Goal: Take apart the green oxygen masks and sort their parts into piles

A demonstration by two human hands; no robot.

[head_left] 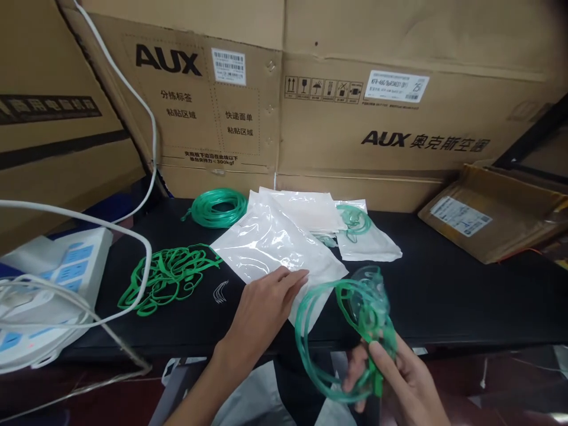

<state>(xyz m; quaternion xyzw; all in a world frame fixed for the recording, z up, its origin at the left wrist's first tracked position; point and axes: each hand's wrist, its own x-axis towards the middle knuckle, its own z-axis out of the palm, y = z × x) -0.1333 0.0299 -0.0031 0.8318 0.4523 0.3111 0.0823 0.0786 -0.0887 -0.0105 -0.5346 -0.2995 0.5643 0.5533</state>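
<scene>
My right hand [399,373] is closed around a green oxygen mask [370,302] with its strap and a loop of coiled green tubing [306,349], held over the table's front edge. The mask is slightly blurred. My left hand [268,305] lies over the near part of a glossy white pouch [275,242], fingers bent together and closed on its film; the fingertips are partly hidden. Beneath and behind that pouch is a stack of similar white pouches [306,207]. To their right lies a pouch [370,242] with another green mask [355,219] on it.
A coil of green tubing [219,207] and a tangle of green straps [173,275] lie at left, near thin metal strips [219,291]. White power strips [66,278] and a looping white cable [148,260] crowd the left side. Large cardboard boxes [328,136] wall the back; a smaller carton [465,213] stands right.
</scene>
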